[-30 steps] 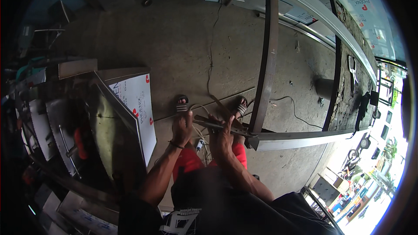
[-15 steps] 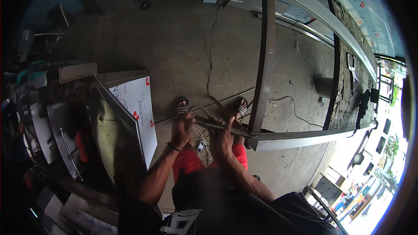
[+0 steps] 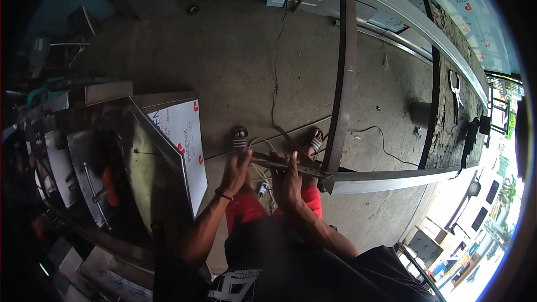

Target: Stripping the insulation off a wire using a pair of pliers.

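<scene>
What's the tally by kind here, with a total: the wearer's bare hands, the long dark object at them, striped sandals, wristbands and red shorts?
Bare hands: 2 (left hand, right hand)
Long dark object at the hands: 1
Striped sandals: 2 (left sandal, right sandal)
Wristband: 1
Red shorts: 1 pair
Total: 7

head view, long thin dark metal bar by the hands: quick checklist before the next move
1. Left bare hand firmly gripping the long thin dark metal bar: cannot tell; it is at the left end.
2. Right bare hand against the bar: ok.
3. Bar secured at the silver metal rail: cannot tell, too dark.
4. Hands gloved: not ok, both bare.
5. Toes covered: not ok, striped open-toed sandals.
6. Floor between feet clear: not ok, pale looped cord there.
</scene>
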{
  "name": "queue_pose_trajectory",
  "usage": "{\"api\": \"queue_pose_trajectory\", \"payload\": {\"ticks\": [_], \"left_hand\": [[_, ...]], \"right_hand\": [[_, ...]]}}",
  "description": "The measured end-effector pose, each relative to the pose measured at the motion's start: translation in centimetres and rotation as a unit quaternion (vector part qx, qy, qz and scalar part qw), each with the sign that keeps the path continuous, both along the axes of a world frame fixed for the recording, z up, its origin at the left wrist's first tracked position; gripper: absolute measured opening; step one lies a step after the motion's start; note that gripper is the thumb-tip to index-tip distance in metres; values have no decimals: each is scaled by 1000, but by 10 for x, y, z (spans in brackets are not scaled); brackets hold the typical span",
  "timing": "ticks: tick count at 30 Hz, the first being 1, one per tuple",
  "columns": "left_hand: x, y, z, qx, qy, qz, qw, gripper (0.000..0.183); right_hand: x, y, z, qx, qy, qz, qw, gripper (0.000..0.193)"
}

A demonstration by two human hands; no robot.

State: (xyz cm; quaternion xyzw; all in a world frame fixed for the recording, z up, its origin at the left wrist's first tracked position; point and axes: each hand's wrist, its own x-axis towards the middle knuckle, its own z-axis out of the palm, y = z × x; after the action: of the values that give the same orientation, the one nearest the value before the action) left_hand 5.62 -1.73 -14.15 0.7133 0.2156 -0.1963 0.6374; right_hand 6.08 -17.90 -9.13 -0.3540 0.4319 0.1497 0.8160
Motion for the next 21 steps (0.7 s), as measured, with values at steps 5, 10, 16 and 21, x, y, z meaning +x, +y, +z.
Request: {"api": "queue_pose_trajectory", "payload": {"ticks": [5, 10, 16, 21], "left_hand": [[-21, 2, 31, 105, -74, 69, 989, 27], [-47, 14, 47, 166, -120, 124, 971, 27], [-61, 10, 88, 146, -44, 132, 979, 32], [-41, -30, 148, 149, -132, 189, 962, 34]], "right_hand": [[-10, 12, 7, 90, 1, 33, 995, 55], [-19, 25, 1, 193, -4, 55, 980, 52], [-5, 28, 41, 122, -70, 118, 983, 45], [45, 25, 93, 27, -98, 33, 994, 48]]}}
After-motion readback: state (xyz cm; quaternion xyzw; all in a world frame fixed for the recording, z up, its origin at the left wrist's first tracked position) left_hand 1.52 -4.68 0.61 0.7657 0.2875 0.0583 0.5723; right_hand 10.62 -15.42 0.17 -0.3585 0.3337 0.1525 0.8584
